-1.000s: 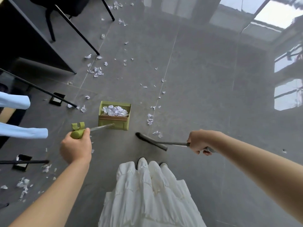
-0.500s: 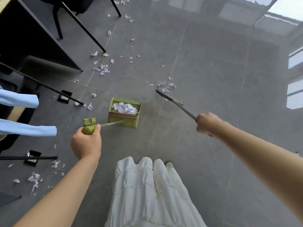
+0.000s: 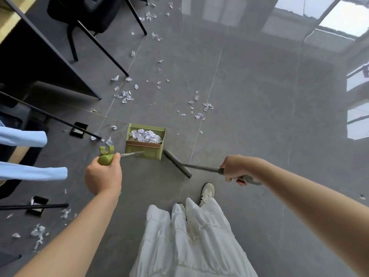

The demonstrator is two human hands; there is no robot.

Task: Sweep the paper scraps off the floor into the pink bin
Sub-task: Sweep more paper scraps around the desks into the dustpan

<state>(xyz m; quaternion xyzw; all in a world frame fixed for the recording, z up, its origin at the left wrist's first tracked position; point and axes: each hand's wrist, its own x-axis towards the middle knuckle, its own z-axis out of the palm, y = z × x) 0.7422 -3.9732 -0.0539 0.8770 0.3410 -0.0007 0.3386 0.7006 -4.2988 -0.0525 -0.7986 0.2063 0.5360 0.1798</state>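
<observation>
My left hand (image 3: 103,176) grips the green handle (image 3: 105,157) of a green dustpan (image 3: 145,153) standing on the grey floor, with white paper scraps (image 3: 145,134) piled inside it. My right hand (image 3: 236,169) grips the grey handle of a broom; its dark head (image 3: 176,163) lies on the floor just right of the dustpan. Loose scraps lie beyond the pan in clusters: one to the far right (image 3: 199,110), another to the far left (image 3: 124,95). More scraps (image 3: 38,232) sit at the lower left. No pink bin is in view.
Black desk legs (image 3: 103,50) and a dark chair (image 3: 87,13) stand at the upper left. Another person's light-blue sleeves (image 3: 30,154) reach in from the left edge. Black floor feet (image 3: 78,129) sit nearby. My white skirt and a shoe (image 3: 206,192) are below.
The broom head swung back from the far scraps toward me and now lies beside the dustpan's right side. The dustpan and my left hand stayed about where they were.
</observation>
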